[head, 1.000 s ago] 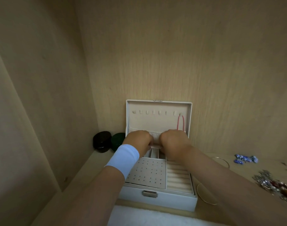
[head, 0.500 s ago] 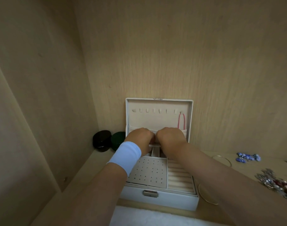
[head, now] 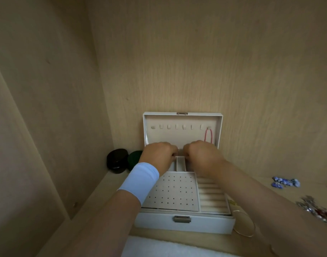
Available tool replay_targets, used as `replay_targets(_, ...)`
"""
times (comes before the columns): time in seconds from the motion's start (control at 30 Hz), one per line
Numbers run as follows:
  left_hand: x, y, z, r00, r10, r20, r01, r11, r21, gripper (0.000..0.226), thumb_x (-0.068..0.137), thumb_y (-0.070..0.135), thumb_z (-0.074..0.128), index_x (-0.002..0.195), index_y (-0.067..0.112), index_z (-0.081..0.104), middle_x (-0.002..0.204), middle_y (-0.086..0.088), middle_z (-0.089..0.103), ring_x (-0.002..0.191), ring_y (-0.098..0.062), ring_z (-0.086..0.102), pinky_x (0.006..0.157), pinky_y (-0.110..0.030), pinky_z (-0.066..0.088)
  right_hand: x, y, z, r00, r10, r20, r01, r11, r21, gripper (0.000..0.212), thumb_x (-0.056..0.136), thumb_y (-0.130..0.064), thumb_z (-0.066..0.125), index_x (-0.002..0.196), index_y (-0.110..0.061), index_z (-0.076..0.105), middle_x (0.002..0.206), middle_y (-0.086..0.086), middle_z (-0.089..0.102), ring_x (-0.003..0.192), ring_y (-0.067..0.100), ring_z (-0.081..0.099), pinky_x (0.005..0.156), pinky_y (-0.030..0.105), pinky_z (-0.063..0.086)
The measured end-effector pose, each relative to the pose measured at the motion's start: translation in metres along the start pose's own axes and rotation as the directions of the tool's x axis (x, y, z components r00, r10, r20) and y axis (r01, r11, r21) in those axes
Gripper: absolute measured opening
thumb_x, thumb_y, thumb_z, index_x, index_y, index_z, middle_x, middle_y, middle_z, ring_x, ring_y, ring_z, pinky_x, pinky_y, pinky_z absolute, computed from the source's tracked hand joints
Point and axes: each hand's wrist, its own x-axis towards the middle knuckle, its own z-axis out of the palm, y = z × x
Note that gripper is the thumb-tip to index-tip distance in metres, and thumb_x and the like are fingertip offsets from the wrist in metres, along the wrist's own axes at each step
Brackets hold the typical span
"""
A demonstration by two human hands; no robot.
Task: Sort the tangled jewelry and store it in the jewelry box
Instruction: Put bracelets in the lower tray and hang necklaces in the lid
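1. Jewelry box [head: 185, 222] stands open on the wooden shelf [head: 107, 186], its lid upright against the back wall; just left of it sit a black case [head: 117, 161] and a dark green case [head: 135, 159], touching each other.
2. The left hand [head: 159, 154], above a white wristband [head: 140, 180], reaches to the back of the box with its fingers curled under. Whether they pinch anything I cannot tell.
3. The right hand [head: 201, 154] is close beside it, knuckles up, fingers likewise curled and hidden.
4. A pink loop [head: 208, 135] hangs from the lid's rightmost hook.
5. Right of the box lie a thin gold bangle [head: 244, 234], blue beads [head: 286, 183] and, at the edge, a tangled heap [head: 318, 210].
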Motion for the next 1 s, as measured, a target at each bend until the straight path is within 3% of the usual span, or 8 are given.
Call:
replay_targets(0.07, -0.001, 0.0, -0.018, 0.999, -0.039, -0.033, 0.035, 0.992, -0.119, 0.016, 0.098, 0.025, 0.055, 0.106, 0.023, 0.068, 0.093, -0.001, 0.07, 0.084, -0.02, 0.063, 0.074, -0.032, 0.05, 0.004, 0.006, -0.013, 1.0, 0.009, -0.019, -0.007, 0.998, 0.069, 0.02, 0.087, 0.0, 0.058, 0.084, -0.019, 0.052, 0.072, -0.003, 0.045, 0.075, 0.023, 0.051, 0.058, 0.027, 0.039)
replay_targets(0.17, 0.001, 0.002, -0.046, 0.995, -0.096, -0.017, 0.09, 0.972, -0.216, 0.015, 0.097, 0.024, 0.057, 0.106, 0.027, 0.069, 0.094, 0.002, 0.071, 0.085, -0.017, 0.064, 0.076, -0.03, 0.051, 0.006, 0.01, -0.034, 0.996, 0.007, -0.085, 0.001, 0.996, 0.091, 0.017, 0.09, -0.002, 0.058, 0.093, -0.018, 0.064, 0.083, 0.0, 0.06, 0.083, 0.02, 0.055, 0.079, 0.035, 0.047)
replay_targets(0.27, -0.002, 0.01, -0.07, 0.995, -0.097, -0.008, 0.093, 0.969, -0.229, 0.022, 0.098, 0.025, 0.055, 0.112, 0.031, 0.071, 0.1, 0.005, 0.071, 0.085, -0.013, 0.06, 0.073, -0.025, 0.044, 0.0, 0.014, -0.054, 0.993, -0.009, -0.119, 0.021, 0.994, 0.106, 0.021, 0.089, -0.002, 0.058, 0.096, -0.02, 0.068, 0.087, -0.001, 0.065, 0.083, 0.02, 0.059, 0.064, 0.029, 0.042)
replay_targets(0.37, -0.02, 0.02, -0.089, 0.995, -0.068, 0.077, 0.082, 0.976, -0.2, 0.021, 0.096, 0.028, 0.056, 0.109, 0.035, 0.071, 0.104, 0.009, 0.071, 0.086, -0.011, 0.059, 0.074, -0.023, 0.043, -0.018, 0.015, -0.067, 0.997, -0.036, -0.061, 0.048, 0.976, 0.214, 0.017, 0.092, -0.013, 0.063, 0.099, -0.025, 0.072, 0.09, -0.008, 0.067, 0.088, 0.014, 0.061, 0.078, 0.032, 0.052)
replay_targets(0.43, -0.041, 0.029, -0.094, 0.983, -0.045, 0.176, 0.085, 0.97, -0.227, 0.021, 0.096, 0.028, 0.057, 0.109, 0.036, 0.071, 0.108, 0.011, 0.07, 0.088, -0.011, 0.061, 0.079, -0.023, 0.046, -0.039, 0.009, -0.067, 0.997, -0.076, 0.006, 0.072, 0.957, 0.282, 0.016, 0.092, -0.015, 0.064, 0.098, -0.025, 0.074, 0.081, -0.015, 0.061, 0.084, 0.01, 0.058, 0.083, 0.03, 0.05)
replay_targets(0.53, -0.079, 0.045, -0.089, 0.953, -0.031, 0.3, 0.114, 0.958, -0.264, 0.022, 0.096, 0.028, 0.058, 0.11, 0.037, 0.071, 0.111, 0.013, 0.068, 0.094, -0.01, 0.062, 0.089, -0.028, 0.051, -0.077, -0.006, -0.056, 0.986, -0.147, 0.079, 0.116, 0.943, 0.312, 0.017, 0.092, -0.015, 0.065, 0.102, -0.023, 0.076, 0.082, -0.015, 0.062, 0.077, 0.005, 0.055, 0.071, 0.02, 0.042)
replay_targets(0.67, -0.122, 0.068, -0.076, 0.925, -0.025, 0.379, 0.131, 0.957, -0.258, 0.021, 0.095, 0.029, 0.058, 0.11, 0.037, 0.071, 0.11, 0.012, 0.068, 0.092, -0.009, 0.061, 0.085, -0.025, 0.05, -0.127, -0.02, -0.034, 0.974, -0.181, 0.134, 0.12, 0.92, 0.373, 0.018, 0.092, -0.017, 0.066, 0.104, -0.024, 0.077, 0.084, -0.016, 0.065, 0.071, -0.002, 0.053, 0.066, 0.013, 0.04)
replay_targets(1.0, -0.164, 0.105, -0.049, 0.878, -0.063, 0.474, 0.177, 0.964, -0.2, 0.029, 0.091, 0.03, 0.053, 0.114, 0.038, 0.069, 0.118, 0.013, 0.065, 0.103, -0.014, 0.061, 0.089, -0.027, 0.049, -0.19, -0.03, 0.009, 0.979, -0.099, 0.18, 0.01, 0.897, 0.442, 0.02, 0.091, -0.022, 0.062, 0.103, -0.027, 0.077, 0.096, -0.012, 0.074, 0.086, 0.006, 0.064, 0.083, 0.029, 0.053)
